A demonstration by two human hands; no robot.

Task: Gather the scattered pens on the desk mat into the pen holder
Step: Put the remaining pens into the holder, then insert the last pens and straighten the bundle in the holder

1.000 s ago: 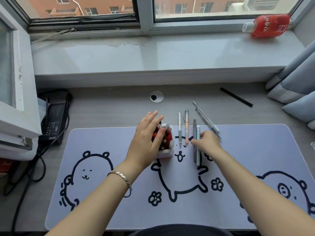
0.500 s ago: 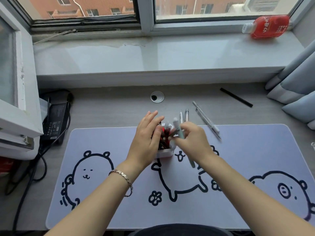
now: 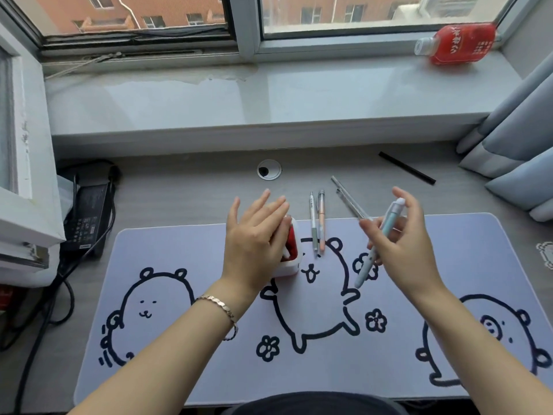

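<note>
One pen is in the air: the right hand (image 3: 402, 244) pinches a pale blue pen (image 3: 379, 244) between thumb and fingers, its cap end up and its tip hanging over the desk mat (image 3: 185, 250), well to the right of the pen holder (image 3: 291, 265). Half a second ago that hand was crowded against the holder with pens in its grip; it has since swung away with this one, so the pen seems not yet stowed. The left hand (image 3: 254, 238) remains draped over the holder, fingers spread and loose, steadying it rather than gripping. Two slim pens (image 3: 317, 226) lie side by side just right of the holder, and a clear pen (image 3: 348, 197) lies slanted, its lower end behind the right hand. By my reckoning, several pens remain to gather.
</note>
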